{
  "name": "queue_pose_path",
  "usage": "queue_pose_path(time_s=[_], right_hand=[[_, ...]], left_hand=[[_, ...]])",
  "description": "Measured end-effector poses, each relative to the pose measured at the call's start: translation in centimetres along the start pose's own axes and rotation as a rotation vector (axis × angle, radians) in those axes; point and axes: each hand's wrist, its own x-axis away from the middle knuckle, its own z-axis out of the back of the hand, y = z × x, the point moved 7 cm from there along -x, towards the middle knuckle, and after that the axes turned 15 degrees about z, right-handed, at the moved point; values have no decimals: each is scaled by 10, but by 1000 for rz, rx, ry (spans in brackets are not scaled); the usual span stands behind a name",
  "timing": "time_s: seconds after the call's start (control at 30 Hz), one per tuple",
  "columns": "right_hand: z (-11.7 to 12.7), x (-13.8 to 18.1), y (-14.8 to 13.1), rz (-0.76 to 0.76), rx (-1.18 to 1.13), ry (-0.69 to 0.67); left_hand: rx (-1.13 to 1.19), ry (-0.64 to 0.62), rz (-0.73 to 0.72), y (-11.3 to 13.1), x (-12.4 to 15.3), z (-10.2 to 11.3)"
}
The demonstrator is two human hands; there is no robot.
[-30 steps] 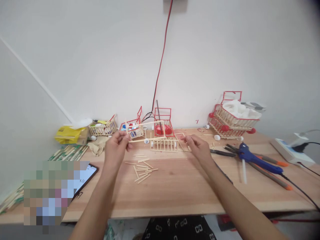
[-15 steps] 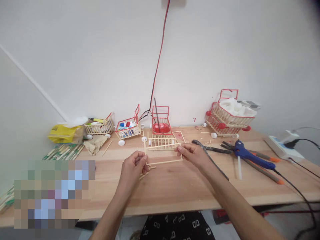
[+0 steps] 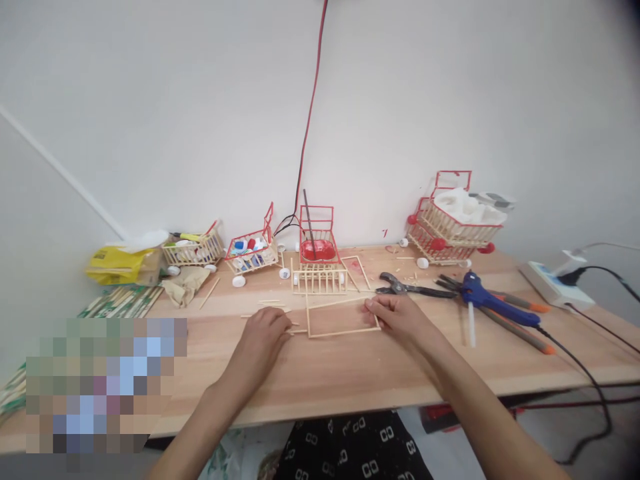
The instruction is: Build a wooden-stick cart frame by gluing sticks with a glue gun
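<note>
My right hand (image 3: 395,315) pinches the right side of a rectangular frame of thin wooden sticks (image 3: 345,333), which is tilted low over the table. The frame's left end is free of my left hand. Bent and close together, the fingers of my left hand (image 3: 264,335) are down at some loose thin wooden sticks (image 3: 299,331) left of the frame. Stick ends show past these fingertips, but what lies between them is hidden. Just behind the frame is a small stick-built grid piece (image 3: 320,283) with white wheels.
Small stick carts line the wall: one with bottle caps (image 3: 253,255), one with a red container (image 3: 319,251), a larger one (image 3: 455,227) at right. Black-handled pliers (image 3: 400,287), a blue glue gun (image 3: 495,303) and a power strip (image 3: 560,293) are on the right. A yellow bag (image 3: 117,265) lies left.
My left hand has let go of the frame's left side and gone down to the loose sticks. The frame, still in my right hand, has shifted right and lower.
</note>
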Motion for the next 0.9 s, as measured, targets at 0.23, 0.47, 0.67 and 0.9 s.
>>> queue_pose_path(time_s=[0.23, 0.47, 0.67, 0.9], right_hand=[[2, 4, -20, 68, 396, 11], [0, 7, -28, 116, 607, 37], [4, 18, -35, 140, 685, 106], [1, 46, -53, 313, 479, 235]], left_hand=[[-17, 45, 38, -13, -1, 10], [1, 146, 61, -30, 3, 16], [-3, 219, 63, -28, 7, 19], [82, 297, 89, -16, 12, 36]])
